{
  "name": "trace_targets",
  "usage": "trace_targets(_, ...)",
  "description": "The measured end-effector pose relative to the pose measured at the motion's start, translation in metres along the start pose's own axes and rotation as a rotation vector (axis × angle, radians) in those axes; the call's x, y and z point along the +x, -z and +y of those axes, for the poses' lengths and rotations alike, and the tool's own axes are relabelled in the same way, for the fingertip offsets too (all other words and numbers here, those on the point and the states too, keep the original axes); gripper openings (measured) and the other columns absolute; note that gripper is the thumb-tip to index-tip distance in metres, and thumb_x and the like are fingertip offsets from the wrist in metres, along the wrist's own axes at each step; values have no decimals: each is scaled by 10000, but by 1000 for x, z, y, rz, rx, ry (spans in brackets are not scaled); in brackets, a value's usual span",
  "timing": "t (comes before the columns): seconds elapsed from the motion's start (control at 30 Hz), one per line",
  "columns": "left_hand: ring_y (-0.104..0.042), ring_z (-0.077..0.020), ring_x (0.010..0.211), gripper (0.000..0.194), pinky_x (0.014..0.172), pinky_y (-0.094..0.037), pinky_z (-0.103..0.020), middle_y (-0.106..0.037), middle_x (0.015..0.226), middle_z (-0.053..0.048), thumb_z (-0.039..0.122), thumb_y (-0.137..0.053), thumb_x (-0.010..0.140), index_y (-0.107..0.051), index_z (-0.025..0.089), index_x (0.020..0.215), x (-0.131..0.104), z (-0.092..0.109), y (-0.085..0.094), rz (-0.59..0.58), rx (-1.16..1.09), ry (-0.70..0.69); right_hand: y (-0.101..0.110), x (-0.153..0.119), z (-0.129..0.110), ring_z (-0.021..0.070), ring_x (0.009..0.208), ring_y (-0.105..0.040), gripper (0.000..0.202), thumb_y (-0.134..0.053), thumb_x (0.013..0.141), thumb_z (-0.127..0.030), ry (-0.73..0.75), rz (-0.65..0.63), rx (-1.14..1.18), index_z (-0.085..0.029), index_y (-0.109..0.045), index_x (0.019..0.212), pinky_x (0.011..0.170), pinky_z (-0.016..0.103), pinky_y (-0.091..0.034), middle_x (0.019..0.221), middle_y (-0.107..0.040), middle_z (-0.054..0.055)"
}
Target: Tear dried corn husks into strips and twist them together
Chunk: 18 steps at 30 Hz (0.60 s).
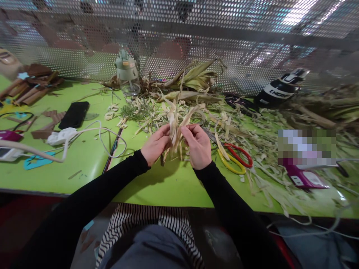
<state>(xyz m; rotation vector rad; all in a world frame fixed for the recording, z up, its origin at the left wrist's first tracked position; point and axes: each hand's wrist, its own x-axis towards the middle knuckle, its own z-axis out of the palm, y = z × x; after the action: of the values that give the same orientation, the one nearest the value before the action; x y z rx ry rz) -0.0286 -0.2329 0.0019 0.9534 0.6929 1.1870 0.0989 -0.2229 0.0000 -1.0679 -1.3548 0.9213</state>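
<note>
Pale dried corn husk strips [174, 129] stand upright between my two hands, above the green table. My left hand [157, 144] pinches the bundle from the left side, fingers closed. From the right, my right hand [197, 145] grips the husk between thumb and forefinger. The lower ends of the strips hang between the palms, partly hidden. Just right of my right hand lie scissors [238, 158] with one red and one yellow handle loop, their blades partly covered by husk scraps [227, 125].
A clear bottle [129, 74] stands at the back, near piled husks [200, 76]. A black bottle [280, 87] leans at right, behind a purple-and-white device [304, 177]. Leftward lie a phone [74, 115], a white cable plug [62, 136] and brown rolls [36, 87]. Perforated metal [98, 56] borders the table.
</note>
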Motion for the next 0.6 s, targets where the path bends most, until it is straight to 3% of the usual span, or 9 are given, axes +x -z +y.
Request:
trace_targets(0.13,-593,-161,1011,441,891,-469,-283,-631,1129,-63,58,-449,755,-541,152,1176,-1,-5,1,-15,66,-45,-3,-2,2,102,598,-463,185,-614,803,-354,71,11,-212,-193,-536,756,565,254,-399,723,-531,-14)
trace_targets(0.27,-605,-177,979,422,819,-493,-285,-645,1091,-78,75,-476,758,-538,146,1169,-4,0,-2,-25,92,8,-2,-2,5,98,579,-421,166,-605,814,-336,145,39,-349,-196,-542,751,541,255,-383,739,-524,-10)
trace_targets(0.37,-609,-182,981,408,827,-497,-289,-656,1055,-82,67,-545,740,-538,137,1142,-4,4,-5,-14,94,9,-1,-2,2,100,582,-459,186,-622,808,-363,132,17,-288,-202,-543,762,525,253,-414,756,-539,-2)
trace_targets(0.47,-619,-182,988,376,854,-505,-312,-662,1032,-76,62,-548,755,-531,147,1121,-3,4,-3,-7,11,15,1,-1,-4,111,587,-527,230,-606,819,-418,52,-9,-128,-214,-555,913,490,258,-466,813,-553,16)
trace_targets(0.53,-628,-187,987,373,868,-511,-339,-664,1021,-69,60,-550,761,-522,156,1120,-2,3,-1,-17,-44,35,2,0,-7,107,589,-542,241,-608,818,-407,53,-8,-134,-214,-578,958,485,263,-487,878,-545,27)
trace_targets(0.6,-636,-198,986,383,884,-510,-369,-670,1001,-65,56,-565,753,-519,160,1119,-1,3,0,-20,-69,63,4,1,-8,93,586,-534,170,-630,803,-349,109,-5,-212,-199,-615,883,508,260,-491,895,-540,22)
